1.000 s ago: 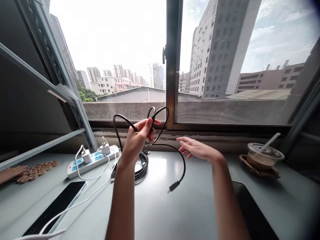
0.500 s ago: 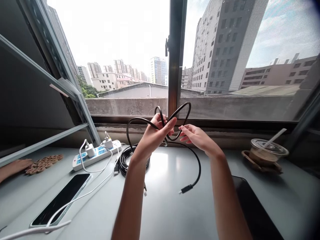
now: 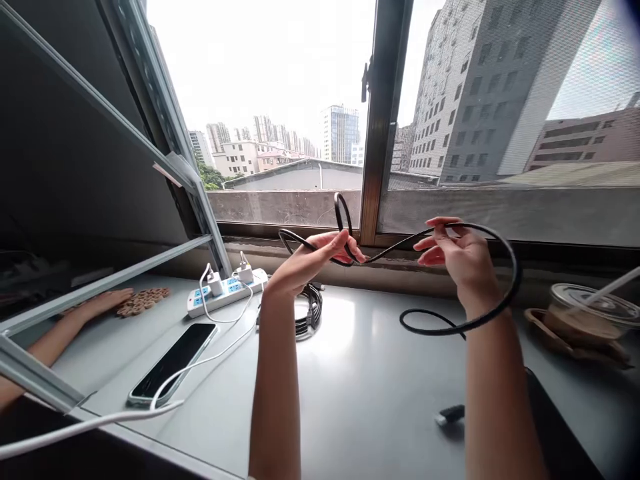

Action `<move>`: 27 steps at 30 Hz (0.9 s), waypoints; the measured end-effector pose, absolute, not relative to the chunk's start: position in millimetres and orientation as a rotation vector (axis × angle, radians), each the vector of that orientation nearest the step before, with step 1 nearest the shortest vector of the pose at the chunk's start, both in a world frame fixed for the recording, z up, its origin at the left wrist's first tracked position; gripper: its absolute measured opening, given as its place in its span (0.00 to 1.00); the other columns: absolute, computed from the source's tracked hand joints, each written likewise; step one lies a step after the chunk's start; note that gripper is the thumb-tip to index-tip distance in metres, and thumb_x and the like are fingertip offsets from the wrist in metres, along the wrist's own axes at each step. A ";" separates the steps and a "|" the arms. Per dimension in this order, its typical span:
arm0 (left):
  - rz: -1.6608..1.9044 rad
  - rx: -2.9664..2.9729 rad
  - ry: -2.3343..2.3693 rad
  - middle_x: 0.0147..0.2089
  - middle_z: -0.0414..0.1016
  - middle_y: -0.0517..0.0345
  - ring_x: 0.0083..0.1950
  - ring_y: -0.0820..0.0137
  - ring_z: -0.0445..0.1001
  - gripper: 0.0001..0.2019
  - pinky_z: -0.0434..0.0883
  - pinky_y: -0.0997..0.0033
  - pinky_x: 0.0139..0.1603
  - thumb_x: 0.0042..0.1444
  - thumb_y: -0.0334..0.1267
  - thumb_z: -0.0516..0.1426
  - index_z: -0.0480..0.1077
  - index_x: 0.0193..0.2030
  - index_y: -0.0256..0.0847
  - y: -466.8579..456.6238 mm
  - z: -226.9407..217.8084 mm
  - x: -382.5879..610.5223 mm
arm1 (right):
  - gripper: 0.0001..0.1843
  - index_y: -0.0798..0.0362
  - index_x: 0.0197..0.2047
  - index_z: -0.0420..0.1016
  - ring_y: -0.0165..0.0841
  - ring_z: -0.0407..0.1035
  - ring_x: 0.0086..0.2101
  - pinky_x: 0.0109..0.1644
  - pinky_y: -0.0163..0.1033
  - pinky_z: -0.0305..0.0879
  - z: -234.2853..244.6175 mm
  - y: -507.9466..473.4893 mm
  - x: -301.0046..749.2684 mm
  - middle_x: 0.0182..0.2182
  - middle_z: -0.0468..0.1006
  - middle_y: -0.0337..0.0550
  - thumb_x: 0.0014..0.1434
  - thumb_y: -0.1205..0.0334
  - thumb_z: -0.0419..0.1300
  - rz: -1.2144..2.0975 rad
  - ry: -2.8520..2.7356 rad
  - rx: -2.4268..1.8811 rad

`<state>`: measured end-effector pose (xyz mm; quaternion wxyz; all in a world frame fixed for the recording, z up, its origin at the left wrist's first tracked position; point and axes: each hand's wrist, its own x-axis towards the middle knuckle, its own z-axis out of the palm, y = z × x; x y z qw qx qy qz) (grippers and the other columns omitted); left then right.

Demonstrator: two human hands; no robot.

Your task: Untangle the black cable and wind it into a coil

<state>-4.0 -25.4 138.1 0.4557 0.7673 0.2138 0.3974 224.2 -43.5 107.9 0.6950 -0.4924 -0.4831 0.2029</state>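
Note:
A black cable [image 3: 511, 267] runs through the air between my two hands. My left hand [image 3: 320, 257] is closed around its gathered loops near the window frame. To the right, my right hand [image 3: 457, 250] pinches one strand between thumb and fingers. From there the cable curves out around my right wrist and loops back over the table. Its plug [image 3: 451, 415] shows just left of my right forearm, which hides part of the cable. Behind my left wrist, a coiled black cable [image 3: 313, 313] lies on the table, partly covered.
A white power strip [image 3: 230, 293] with two chargers stands left, near a smartphone [image 3: 173, 363] crossed by a white cord. A lidded drink cup [image 3: 590, 310] sits far right, near a dark flat object [image 3: 560, 427]. Another person's hand [image 3: 107, 301] rests beside brown round pieces [image 3: 145, 301].
My right hand has moved right and away from my left hand, drawing a length of cable out. The plug has shifted right. The view has turned slightly left.

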 end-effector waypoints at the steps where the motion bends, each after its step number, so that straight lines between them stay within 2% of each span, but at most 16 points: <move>1: 0.966 1.879 0.554 0.37 0.76 0.52 0.42 0.67 0.74 0.20 0.69 0.69 0.45 0.56 0.54 0.52 0.71 0.33 0.37 -23.8 137.8 -5.1 | 0.14 0.51 0.37 0.70 0.26 0.67 0.16 0.20 0.31 0.64 109.4 -46.4 224.3 0.22 0.75 0.37 0.55 0.50 0.57 0.449 -1.079 -1.084; 4: 1.044 1.754 0.628 0.36 0.76 0.54 0.34 0.73 0.74 0.17 0.69 0.76 0.32 0.52 0.49 0.59 0.69 0.41 0.38 -19.4 137.3 -9.1 | 0.12 0.51 0.40 0.72 0.28 0.71 0.23 0.23 0.31 0.66 112.5 -54.6 226.1 0.30 0.79 0.42 0.55 0.53 0.57 0.448 -1.085 -1.076; 7: 1.224 1.584 0.712 0.32 0.73 0.60 0.21 0.81 0.66 0.21 0.58 0.81 0.17 0.48 0.47 0.62 0.66 0.46 0.39 -16.8 138.6 -15.1 | 0.13 0.48 0.45 0.72 0.30 0.74 0.30 0.28 0.33 0.69 111.8 -58.4 233.2 0.38 0.79 0.44 0.55 0.60 0.55 0.549 -1.061 -1.060; 10: 1.445 1.509 0.864 0.27 0.70 0.63 0.14 0.83 0.58 0.21 0.48 0.80 0.12 0.50 0.52 0.59 0.64 0.44 0.39 -16.2 139.9 -22.8 | 0.19 0.49 0.49 0.72 0.31 0.75 0.33 0.33 0.34 0.70 108.4 -57.5 242.1 0.40 0.79 0.44 0.55 0.66 0.51 0.718 -1.031 -1.003; 14: 1.652 1.675 0.977 0.19 0.65 0.64 0.12 0.80 0.59 0.22 0.51 0.79 0.11 0.53 0.60 0.51 0.65 0.34 0.40 -20.9 142.0 -32.3 | 0.24 0.49 0.54 0.68 0.34 0.75 0.38 0.32 0.34 0.70 106.7 -58.0 244.8 0.44 0.78 0.45 0.53 0.68 0.49 0.923 -1.160 -1.007; 19: 1.386 1.728 0.970 0.11 0.58 0.61 0.13 0.75 0.63 0.35 0.56 0.77 0.13 0.55 0.66 0.34 0.68 0.24 0.40 -29.3 145.7 -33.4 | 0.23 0.45 0.56 0.67 0.39 0.72 0.46 0.35 0.35 0.71 115.7 -68.0 227.0 0.50 0.74 0.45 0.56 0.58 0.54 1.019 -1.432 -1.055; 21: 1.251 1.717 1.118 0.08 0.54 0.61 0.14 0.72 0.67 0.34 0.58 0.77 0.14 0.54 0.67 0.37 0.66 0.19 0.40 -26.7 143.0 -31.0 | 0.22 0.45 0.55 0.69 0.39 0.72 0.45 0.35 0.35 0.71 119.4 -69.2 217.7 0.50 0.75 0.44 0.56 0.57 0.55 1.022 -1.469 -1.012; 23: 0.992 1.724 1.311 0.08 0.55 0.60 0.16 0.68 0.71 0.32 0.60 0.77 0.15 0.51 0.67 0.44 0.65 0.18 0.38 -19.4 136.1 -29.3 | 0.20 0.46 0.52 0.71 0.39 0.72 0.44 0.35 0.36 0.71 121.1 -66.4 209.9 0.49 0.76 0.45 0.56 0.57 0.53 1.072 -1.482 -0.952; 26: 0.570 1.674 1.486 0.11 0.65 0.55 0.17 0.62 0.73 0.31 0.64 0.74 0.17 0.47 0.67 0.50 0.70 0.26 0.35 -3.1 120.6 -30.0 | 0.22 0.51 0.47 0.75 0.40 0.73 0.42 0.34 0.38 0.71 119.9 -58.2 201.5 0.46 0.77 0.48 0.59 0.52 0.46 1.109 -1.424 -0.961; 27: 0.482 1.647 1.517 0.12 0.68 0.54 0.18 0.61 0.73 0.30 0.66 0.72 0.18 0.46 0.66 0.51 0.70 0.30 0.35 2.7 115.2 -30.8 | 0.23 0.52 0.45 0.76 0.40 0.73 0.41 0.33 0.38 0.71 119.0 -55.8 199.4 0.46 0.77 0.49 0.59 0.49 0.46 1.069 -1.399 -1.014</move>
